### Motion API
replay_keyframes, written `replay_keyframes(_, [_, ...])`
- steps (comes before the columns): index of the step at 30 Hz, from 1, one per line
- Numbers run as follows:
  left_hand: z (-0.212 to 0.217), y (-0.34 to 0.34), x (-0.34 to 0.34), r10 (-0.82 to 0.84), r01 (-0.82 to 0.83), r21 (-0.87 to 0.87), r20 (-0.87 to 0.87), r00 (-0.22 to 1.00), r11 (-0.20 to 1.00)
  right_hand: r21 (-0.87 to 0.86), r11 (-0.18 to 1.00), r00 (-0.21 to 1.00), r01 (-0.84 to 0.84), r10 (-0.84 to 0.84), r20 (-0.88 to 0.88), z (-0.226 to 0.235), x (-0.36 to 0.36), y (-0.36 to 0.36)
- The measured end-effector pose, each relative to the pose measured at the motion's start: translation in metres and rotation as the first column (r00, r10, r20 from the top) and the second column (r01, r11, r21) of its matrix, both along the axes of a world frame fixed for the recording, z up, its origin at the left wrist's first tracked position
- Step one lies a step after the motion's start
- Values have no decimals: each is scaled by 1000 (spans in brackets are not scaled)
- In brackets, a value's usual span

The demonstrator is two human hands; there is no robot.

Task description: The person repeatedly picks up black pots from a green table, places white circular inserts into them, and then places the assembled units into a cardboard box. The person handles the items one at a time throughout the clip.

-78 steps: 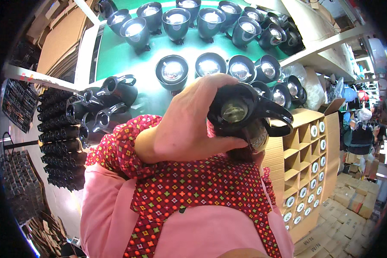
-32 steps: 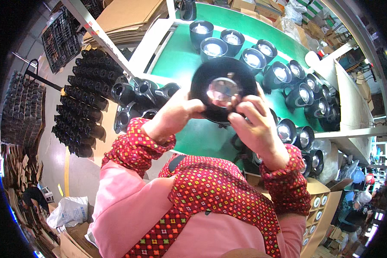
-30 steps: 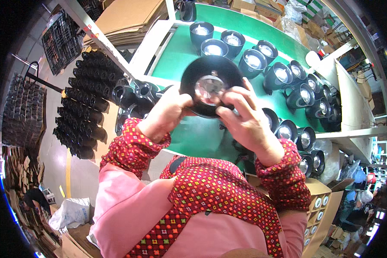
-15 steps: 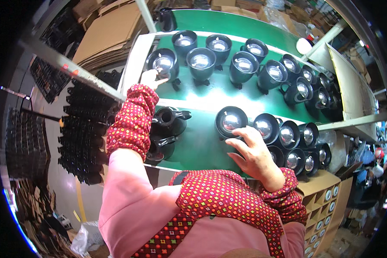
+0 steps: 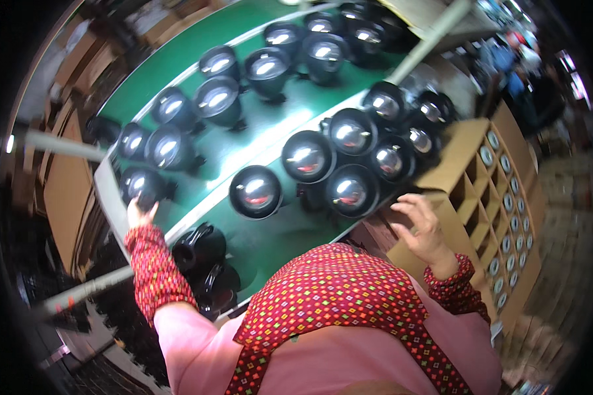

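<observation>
At the left end of the far row stands a black mug (image 5: 146,183) with a shiny inside. My left hand (image 5: 140,214) reaches to its near side, a fingertip at the wall and the thumb spread apart. The hand is slightly blurred, and any fingers behind the mug are hidden. My right hand (image 5: 423,230) hovers empty beside the near edge of the green surface (image 5: 286,243), its fingers apart and loosely curled. A black mug (image 5: 352,189) in the near group is closest to it. Another upright mug (image 5: 256,191) stands at that group's left end.
Two dark mugs (image 5: 201,249) with differently turned openings sit near my left forearm. A divided cardboard box (image 5: 469,197) at the right holds several round-ended items. A white rail (image 5: 244,164) separates two green strips. A metal post (image 5: 435,36) rises at the far right.
The view has turned toward the right. My right hand has left the mug in the near row and moved right, near the box. My left hand remains at the far-row mug.
</observation>
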State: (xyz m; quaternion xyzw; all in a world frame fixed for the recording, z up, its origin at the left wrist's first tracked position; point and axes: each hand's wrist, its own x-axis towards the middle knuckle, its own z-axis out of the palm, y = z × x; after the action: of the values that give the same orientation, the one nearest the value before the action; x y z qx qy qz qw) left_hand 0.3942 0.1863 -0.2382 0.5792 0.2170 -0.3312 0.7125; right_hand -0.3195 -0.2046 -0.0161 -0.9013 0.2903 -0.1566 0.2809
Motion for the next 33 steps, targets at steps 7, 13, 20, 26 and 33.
replay_keyframes(7, [89,-111,-76,59,-228,438,365,929,870,-137,868,783,477,-491,-382,5,-183,-24])
replay_keyframes(13, [141,-258,-167,-212,-239,315,902,377,919,-174,805,626,568,-559,-544,-19,-260,-29])
replay_keyframes(20, [196,-483,-400,-499,614,462,858,-125,640,-299,776,623,555,-626,-469,-49,-266,-18])
replay_keyframes(26, [184,-580,-527,-590,790,564,731,-343,241,-53,906,745,421,-378,-550,21,-264,-58])
replay_keyframes(33, [166,-597,-577,-526,627,747,633,-567,223,-121,908,913,400,-406,-26,19,-223,-278])
